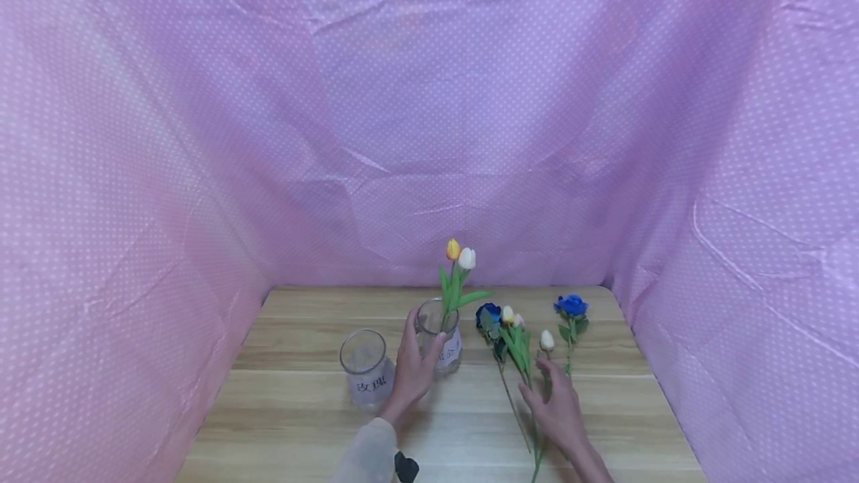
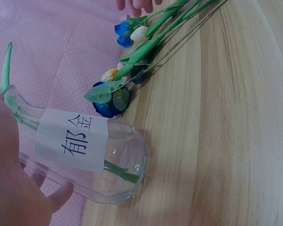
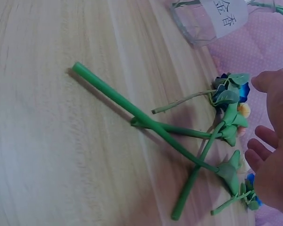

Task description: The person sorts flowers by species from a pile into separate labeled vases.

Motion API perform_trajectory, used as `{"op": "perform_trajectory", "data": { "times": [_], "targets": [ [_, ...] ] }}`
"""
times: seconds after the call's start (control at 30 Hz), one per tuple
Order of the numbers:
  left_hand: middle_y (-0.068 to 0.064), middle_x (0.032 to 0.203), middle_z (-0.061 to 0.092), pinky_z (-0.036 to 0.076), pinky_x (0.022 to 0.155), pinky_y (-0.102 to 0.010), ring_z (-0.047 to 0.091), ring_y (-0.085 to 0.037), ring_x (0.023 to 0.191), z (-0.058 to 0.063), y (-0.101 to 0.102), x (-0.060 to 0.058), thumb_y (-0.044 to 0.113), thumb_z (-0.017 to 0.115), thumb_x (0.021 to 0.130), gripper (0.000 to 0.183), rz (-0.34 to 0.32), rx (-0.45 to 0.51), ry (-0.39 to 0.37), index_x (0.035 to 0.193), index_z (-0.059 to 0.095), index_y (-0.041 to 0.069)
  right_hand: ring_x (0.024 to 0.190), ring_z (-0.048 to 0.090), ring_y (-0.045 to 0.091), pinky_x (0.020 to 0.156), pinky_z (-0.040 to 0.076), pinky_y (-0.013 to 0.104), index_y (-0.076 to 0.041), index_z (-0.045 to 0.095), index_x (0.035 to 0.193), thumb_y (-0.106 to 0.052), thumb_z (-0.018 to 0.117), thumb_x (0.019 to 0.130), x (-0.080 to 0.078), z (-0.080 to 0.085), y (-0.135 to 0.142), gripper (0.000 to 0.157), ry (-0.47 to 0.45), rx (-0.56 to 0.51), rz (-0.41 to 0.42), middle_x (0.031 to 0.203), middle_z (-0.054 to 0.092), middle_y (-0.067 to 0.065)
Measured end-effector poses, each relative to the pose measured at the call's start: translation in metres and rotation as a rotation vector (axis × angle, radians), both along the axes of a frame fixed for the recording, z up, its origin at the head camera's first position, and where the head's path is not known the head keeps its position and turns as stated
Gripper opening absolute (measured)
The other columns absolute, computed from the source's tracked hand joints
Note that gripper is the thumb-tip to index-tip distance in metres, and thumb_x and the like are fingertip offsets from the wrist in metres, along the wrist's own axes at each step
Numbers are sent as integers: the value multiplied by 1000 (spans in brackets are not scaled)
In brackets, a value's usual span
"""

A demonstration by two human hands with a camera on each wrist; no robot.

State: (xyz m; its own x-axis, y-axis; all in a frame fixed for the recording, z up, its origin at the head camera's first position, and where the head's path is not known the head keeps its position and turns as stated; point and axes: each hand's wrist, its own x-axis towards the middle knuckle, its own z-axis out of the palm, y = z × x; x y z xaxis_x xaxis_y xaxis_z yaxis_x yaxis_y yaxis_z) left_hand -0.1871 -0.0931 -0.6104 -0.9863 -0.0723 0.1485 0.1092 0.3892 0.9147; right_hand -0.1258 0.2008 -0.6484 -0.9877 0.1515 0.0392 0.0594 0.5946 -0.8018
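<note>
My left hand (image 1: 416,367) grips a clear glass vase (image 2: 125,146) round its side. Its white label has handwritten characters. A yellow tulip (image 1: 452,249) and a white tulip (image 1: 467,259) stand in that vase, their cut stem ends (image 2: 122,173) visible through the glass near its base. My right hand (image 1: 555,405) hovers over the loose stems, fingers relaxed and thumb apart, nothing held. Just beyond its fingers lies a white tulip (image 1: 546,340). Left of it lie a pale yellow tulip (image 1: 508,314) and a pinkish one, beside a dark blue rose (image 1: 490,315).
A second labelled glass vase (image 1: 371,386) stands left of my left hand, with no flowers in it. Another blue rose (image 1: 571,305) lies at the far right of the wooden table (image 1: 288,393). Pink dotted cloth (image 1: 429,133) hangs around the back and sides.
</note>
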Motion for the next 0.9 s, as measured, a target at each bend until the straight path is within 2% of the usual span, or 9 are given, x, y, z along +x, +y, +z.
{"op": "perform_trajectory", "data": {
  "times": [0.27,0.47,0.63,0.77,0.9],
  "targets": [
    [-21,179,45,33,132,-81,47,-45,164,1,0,0,57,64,111,84,-2,7,-9,180,22,32,141,65,45,123,53,68,0,53,160,-19,84,102,-3,-12,-1,68,-30,-7,-1,152,67,24],
    [-19,180,43,31,134,-81,44,-46,166,2,1,0,56,65,111,85,-2,8,-17,180,22,31,128,71,36,107,65,53,1,54,159,-18,83,103,-7,-21,1,66,-75,8,23,145,70,23],
    [-20,178,46,32,133,-81,46,-46,164,2,1,1,55,65,111,85,-6,0,-15,180,21,31,118,70,26,95,65,38,1,57,156,-15,83,101,-10,-26,3,63,-94,46,27,135,72,17],
    [-18,178,47,32,133,-81,47,-45,164,3,1,1,56,65,111,85,-3,-2,-22,180,21,32,115,70,23,90,65,32,0,62,151,-9,82,99,-11,-29,4,56,-101,55,23,131,72,14],
    [-18,178,47,32,132,-82,47,-45,164,2,1,1,57,64,111,84,1,-2,-24,180,21,33,110,71,22,87,65,31,0,69,143,-3,82,97,-12,-30,4,48,-74,76,18,124,75,12]
  ]
}}
